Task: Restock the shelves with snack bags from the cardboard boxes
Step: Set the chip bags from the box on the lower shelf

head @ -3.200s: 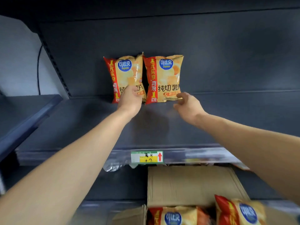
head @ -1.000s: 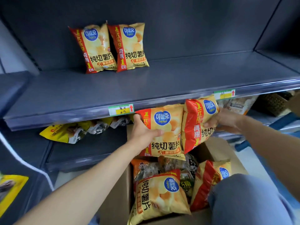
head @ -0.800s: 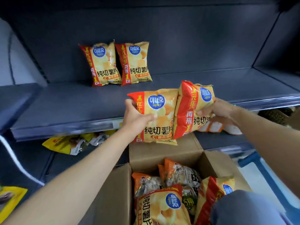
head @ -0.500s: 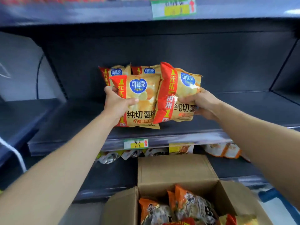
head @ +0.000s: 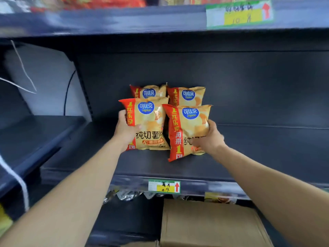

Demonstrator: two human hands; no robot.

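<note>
Change: both bags were carried in the air over the front edge of the shelf (head: 258, 157) half a second ago; now lowered toward its back left part, upright and straight in front of the back pair (head: 188, 95). A second ago, just lifted out of the cardboard box (head: 204, 223).
Meaning for the task: second row begun; probably four bags on this shelf once released. Wide bare board toward the right edge, so plenty left to stock.
Left hand (head: 126, 130): curled on the left edge of the left front bag (head: 149, 120), thumb across the printed face, fingers hidden behind.
Right hand (head: 211, 138): wrapped round the lower right part of the right front bag (head: 187, 125), fingers over the front, covering some of the print.
Front bags: side by side, touching or nearly so; bottoms at board level, contact uncertain; the right one nearer the front edge and slightly tilted.
Back pair: upright against the back panel, only the top halves showing.
Bag material: glossy film, yellow with a red side strip and a round blue logo; puffed pillow shape with crimped top seams. Likely light, crushable and prone to tipping forward.
Shelf surface: dark, matte and flat; clear strip along the front edge carrying a green-and-yellow price tag (head: 164, 186).
Box: plain brown card, matte, below the front edge; contents out of view.
Lower level: crinkled foil packets (head: 124, 194) just under the front edge.
</note>
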